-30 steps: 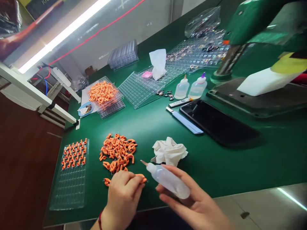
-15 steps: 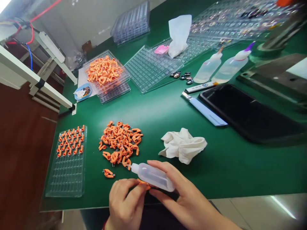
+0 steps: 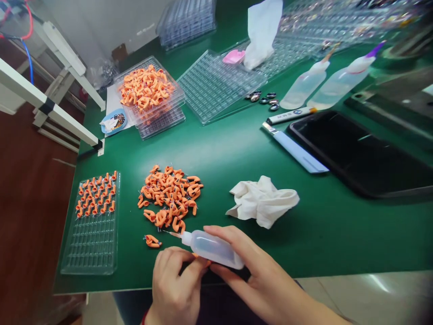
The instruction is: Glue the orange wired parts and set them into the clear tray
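Note:
My right hand point(image 3: 252, 271) is wrapped round a translucent squeeze bottle point(image 3: 214, 248) with a thin needle tip, which points left toward the orange pile. Beneath the bottle, my left hand point(image 3: 176, 286) pinches a small orange curved part point(image 3: 204, 261), mostly covered by the fingers and the bottle. Just beyond the hands lies a heap of similar orange parts point(image 3: 171, 192) with fine metal ends. One loose orange part point(image 3: 153, 241) rests near the needle, left of the heap. A clear slotted tray point(image 3: 90, 248) at the left holds rows of orange parts in its far half.
A crumpled white cloth point(image 3: 262, 201) lies right of the heap. Farther right are a blue cutter point(image 3: 299, 151), a BMW-marked lighter point(image 3: 291, 116), a black phone point(image 3: 358, 151) and two squeeze bottles point(image 3: 304, 85). Stacked trays point(image 3: 160, 128) with more orange parts stand at the back left.
The camera view has shifted slightly, so most table items sit higher in the picture. Both hands keep their grips; the bottle's needle now points a little farther left of the heap's near edge.

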The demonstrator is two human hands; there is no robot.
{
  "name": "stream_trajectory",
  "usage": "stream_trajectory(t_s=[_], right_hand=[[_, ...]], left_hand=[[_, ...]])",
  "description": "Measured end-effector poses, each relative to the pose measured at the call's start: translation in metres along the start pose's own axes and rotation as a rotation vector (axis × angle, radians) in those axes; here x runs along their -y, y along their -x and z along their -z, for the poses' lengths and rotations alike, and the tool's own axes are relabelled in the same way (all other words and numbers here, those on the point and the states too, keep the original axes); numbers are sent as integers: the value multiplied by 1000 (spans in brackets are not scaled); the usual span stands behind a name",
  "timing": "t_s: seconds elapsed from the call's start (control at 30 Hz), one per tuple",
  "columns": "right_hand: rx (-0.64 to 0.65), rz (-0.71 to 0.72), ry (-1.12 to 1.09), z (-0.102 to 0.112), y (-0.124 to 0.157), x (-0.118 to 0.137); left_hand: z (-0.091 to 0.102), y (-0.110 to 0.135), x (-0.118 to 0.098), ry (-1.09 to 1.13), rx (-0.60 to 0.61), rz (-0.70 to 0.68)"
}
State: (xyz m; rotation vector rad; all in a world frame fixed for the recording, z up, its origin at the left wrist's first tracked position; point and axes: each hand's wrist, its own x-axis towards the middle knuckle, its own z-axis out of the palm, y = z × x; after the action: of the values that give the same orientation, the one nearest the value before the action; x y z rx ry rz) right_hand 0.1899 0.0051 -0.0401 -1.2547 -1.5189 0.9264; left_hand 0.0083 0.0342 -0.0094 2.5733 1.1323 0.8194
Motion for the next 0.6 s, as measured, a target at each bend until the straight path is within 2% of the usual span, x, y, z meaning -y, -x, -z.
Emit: stream_trajectory(t_s=[0.3, 0.6], right_hand=[[66, -20, -70, 4, 2, -2], [100, -10, -111, 8, 3, 1]], left_hand=[[4, -6, -2, 0, -53, -72], [9, -13, -6, 63, -48, -52]])
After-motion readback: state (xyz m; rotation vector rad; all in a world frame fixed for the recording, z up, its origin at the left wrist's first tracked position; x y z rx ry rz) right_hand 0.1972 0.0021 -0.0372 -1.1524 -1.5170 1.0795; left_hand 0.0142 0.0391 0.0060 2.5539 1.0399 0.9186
